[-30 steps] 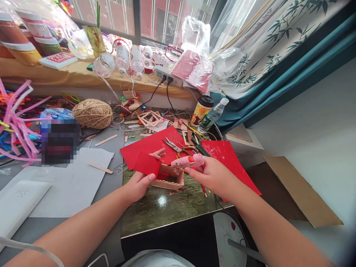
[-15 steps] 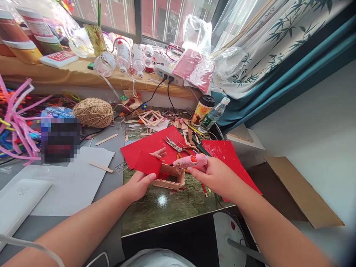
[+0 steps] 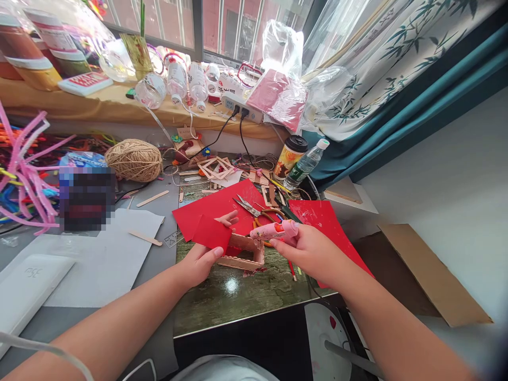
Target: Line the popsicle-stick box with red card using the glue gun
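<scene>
A small square of red paper (image 3: 210,233) is held in my left hand (image 3: 201,263), thumb on its lower corner and fingers behind it. My right hand (image 3: 313,246) is wrapped round a pink hot glue gun (image 3: 275,230), its nozzle pointing left. Below and between my hands stands a small open box of craft sticks (image 3: 241,261) with red inside. The nozzle is over the box's right side; whether it touches cannot be made out. Scissors with orange handles (image 3: 254,208) lie just behind, on a large red sheet (image 3: 216,203).
Another red sheet (image 3: 317,217) lies to the right. Behind are loose craft sticks, a water bottle (image 3: 305,165) and a paper cup (image 3: 290,156). A ball of twine (image 3: 134,160), white paper (image 3: 99,259) and fuzzy pipe cleaners (image 3: 32,169) are on the left. A power strip (image 3: 248,109) sits on the sill.
My right hand and the glue gun have shifted very slightly right and down. The left hand, red paper square and box stay nearly as they were.
</scene>
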The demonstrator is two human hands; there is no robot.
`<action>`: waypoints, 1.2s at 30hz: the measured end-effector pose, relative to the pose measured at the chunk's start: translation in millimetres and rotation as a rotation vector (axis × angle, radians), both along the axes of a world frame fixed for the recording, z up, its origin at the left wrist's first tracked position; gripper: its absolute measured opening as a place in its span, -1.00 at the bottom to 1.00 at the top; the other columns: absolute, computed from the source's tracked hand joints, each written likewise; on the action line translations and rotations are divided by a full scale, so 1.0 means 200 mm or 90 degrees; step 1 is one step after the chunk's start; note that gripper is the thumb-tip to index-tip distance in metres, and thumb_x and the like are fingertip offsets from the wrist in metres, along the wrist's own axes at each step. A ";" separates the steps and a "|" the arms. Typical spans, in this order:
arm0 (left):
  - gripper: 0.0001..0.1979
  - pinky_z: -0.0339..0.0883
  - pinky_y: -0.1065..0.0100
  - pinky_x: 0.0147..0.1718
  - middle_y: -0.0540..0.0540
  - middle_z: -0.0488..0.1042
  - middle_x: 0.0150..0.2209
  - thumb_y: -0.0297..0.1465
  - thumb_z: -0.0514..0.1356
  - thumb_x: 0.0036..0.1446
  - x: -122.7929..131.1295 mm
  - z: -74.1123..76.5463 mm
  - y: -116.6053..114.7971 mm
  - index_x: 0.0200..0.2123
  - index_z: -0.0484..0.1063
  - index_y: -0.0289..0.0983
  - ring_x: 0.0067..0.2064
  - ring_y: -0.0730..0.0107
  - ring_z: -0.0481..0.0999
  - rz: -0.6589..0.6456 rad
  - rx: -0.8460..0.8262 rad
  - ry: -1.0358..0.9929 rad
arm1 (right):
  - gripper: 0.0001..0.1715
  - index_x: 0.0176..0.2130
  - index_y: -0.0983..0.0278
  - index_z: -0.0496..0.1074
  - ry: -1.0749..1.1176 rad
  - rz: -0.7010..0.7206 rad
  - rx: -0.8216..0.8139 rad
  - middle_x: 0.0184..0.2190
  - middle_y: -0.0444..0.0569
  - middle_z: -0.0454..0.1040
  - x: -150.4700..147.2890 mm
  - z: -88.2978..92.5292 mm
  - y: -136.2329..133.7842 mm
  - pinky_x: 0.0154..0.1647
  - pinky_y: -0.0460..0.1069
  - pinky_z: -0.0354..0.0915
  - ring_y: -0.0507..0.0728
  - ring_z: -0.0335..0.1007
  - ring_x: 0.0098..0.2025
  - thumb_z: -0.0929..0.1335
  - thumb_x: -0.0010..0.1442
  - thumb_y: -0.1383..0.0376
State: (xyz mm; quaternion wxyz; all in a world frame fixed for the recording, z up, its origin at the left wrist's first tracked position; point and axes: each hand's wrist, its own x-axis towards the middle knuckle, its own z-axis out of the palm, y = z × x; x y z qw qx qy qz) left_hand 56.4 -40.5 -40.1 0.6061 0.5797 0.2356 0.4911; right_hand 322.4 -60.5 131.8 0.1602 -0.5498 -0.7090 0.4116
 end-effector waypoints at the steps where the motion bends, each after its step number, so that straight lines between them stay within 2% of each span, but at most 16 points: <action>1: -0.45 0.04 -0.32 0.46 -0.26 0.20 0.51 -0.08 0.19 0.38 0.00 0.00 0.00 0.34 0.34 -0.13 0.53 -0.28 0.13 -0.001 -0.002 0.000 | -0.63 0.13 -0.01 0.64 -0.002 0.000 -0.003 0.13 -0.15 0.67 0.00 0.00 0.00 0.20 0.16 0.47 0.27 0.61 0.16 0.35 0.42 0.18; 8: -0.47 0.04 -0.32 0.46 -0.23 0.19 0.52 -0.10 0.18 0.38 0.01 0.03 0.00 0.33 0.35 -0.12 0.54 -0.26 0.12 -0.005 0.007 -0.007 | -0.62 0.13 0.00 0.64 -0.017 0.008 0.004 0.10 -0.14 0.68 0.00 0.01 0.00 0.13 0.15 0.49 0.27 0.65 0.07 0.35 0.41 0.19; 13: -0.48 0.06 -0.32 0.45 -0.24 0.19 0.52 -0.08 0.19 0.38 0.01 0.04 0.00 0.32 0.37 -0.12 0.54 -0.26 0.13 -0.004 0.010 0.003 | -0.61 0.14 0.00 0.64 -0.022 0.005 0.002 0.08 -0.15 0.69 0.01 0.01 0.00 0.17 0.17 0.47 0.28 0.62 0.11 0.35 0.41 0.19; 18: -0.47 0.06 -0.32 0.45 -0.26 0.20 0.51 -0.08 0.18 0.39 0.00 0.03 0.00 0.33 0.36 -0.13 0.53 -0.26 0.14 -0.003 0.014 0.008 | -0.63 0.12 -0.03 0.65 -0.010 0.008 0.002 0.03 -0.16 0.71 0.01 -0.01 0.01 0.18 0.19 0.48 0.28 0.64 0.06 0.36 0.41 0.17; 23: -0.48 0.02 -0.32 0.46 -0.24 0.20 0.52 -0.08 0.17 0.38 0.01 0.04 0.00 0.31 0.37 -0.13 0.54 -0.24 0.12 0.006 0.020 0.013 | -0.61 0.14 -0.02 0.64 -0.034 0.009 0.016 -0.07 -0.13 0.72 0.00 -0.01 0.01 0.04 0.17 0.53 0.28 0.66 -0.04 0.35 0.41 0.16; 26: -0.48 0.03 -0.31 0.46 -0.24 0.19 0.52 -0.08 0.19 0.37 0.01 0.04 0.00 0.31 0.36 -0.12 0.55 -0.24 0.10 0.007 0.023 0.005 | -0.60 0.15 -0.01 0.63 -0.042 0.010 0.017 -0.13 -0.13 0.73 0.01 0.00 0.01 0.06 0.17 0.53 0.28 0.66 -0.04 0.34 0.42 0.15; 30: -0.47 0.02 -0.31 0.46 -0.24 0.18 0.52 -0.08 0.20 0.38 0.01 0.06 0.00 0.32 0.34 -0.11 0.55 -0.24 0.09 0.003 0.025 0.003 | -0.63 0.14 -0.02 0.64 -0.007 0.012 0.009 -0.02 -0.12 0.72 0.01 -0.01 0.01 0.24 0.22 0.47 0.31 0.63 0.11 0.36 0.42 0.16; 33: -0.48 0.02 -0.29 0.47 -0.24 0.17 0.53 -0.06 0.20 0.38 0.01 0.08 0.00 0.30 0.36 -0.11 0.55 -0.24 0.09 -0.005 0.023 0.000 | -0.64 0.14 -0.01 0.63 0.017 0.005 -0.014 0.13 -0.14 0.67 0.00 -0.01 0.00 0.29 0.19 0.45 0.29 0.59 0.21 0.36 0.43 0.18; 36: -0.51 0.04 -0.30 0.45 -0.24 0.15 0.54 -0.04 0.20 0.38 0.01 0.09 0.00 0.26 0.38 -0.11 0.55 -0.25 0.08 -0.009 0.026 -0.001 | -0.64 0.14 0.02 0.63 0.022 0.000 -0.029 0.18 -0.14 0.65 -0.01 0.00 0.00 0.32 0.17 0.43 0.26 0.56 0.25 0.35 0.43 0.20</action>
